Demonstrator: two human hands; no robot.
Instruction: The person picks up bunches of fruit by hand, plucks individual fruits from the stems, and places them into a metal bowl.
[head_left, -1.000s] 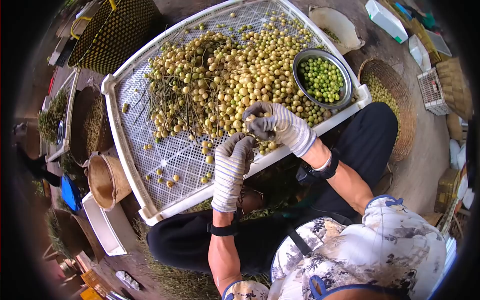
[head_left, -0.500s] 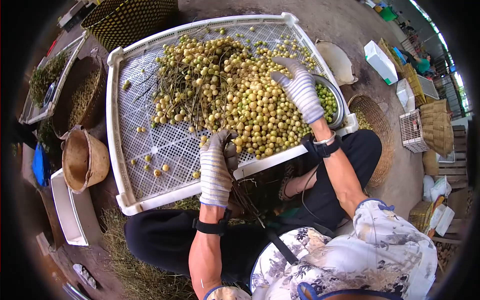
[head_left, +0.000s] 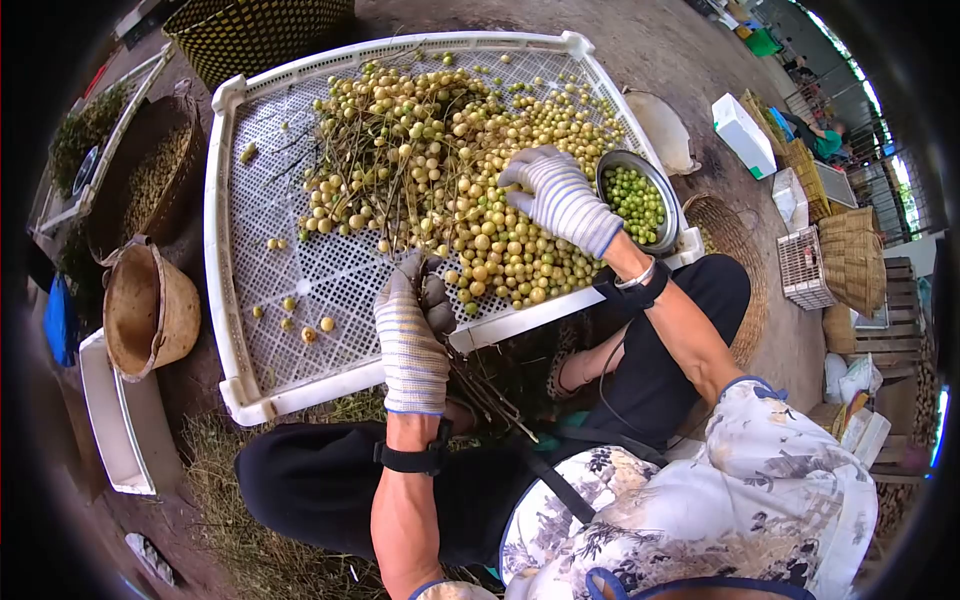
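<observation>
Heaped on a white perforated tray are small round yellow-green fruits, mixed with thin brown stems on the left side of the pile. My left hand, in a striped, grey-coated work glove, is closed at the tray's front edge around a bundle of stems that hangs toward my lap. My right hand, gloved the same way, is over the right part of the heap, its bent fingers apart at the fruits. Beside it, a metal bowl of greener fruits rests at the tray's right edge.
A worn bucket, a white bin and a large fruit-filled basket stand left. Behind the tray is a black-and-yellow woven basket. A wicker basket sits by my right knee. Dry stems cover the ground below.
My right hand has moved left, from beside the metal bowl to over the fruit heap, uncovering more of the bowl. My left hand still grips the stems. The whole view has shifted slightly.
</observation>
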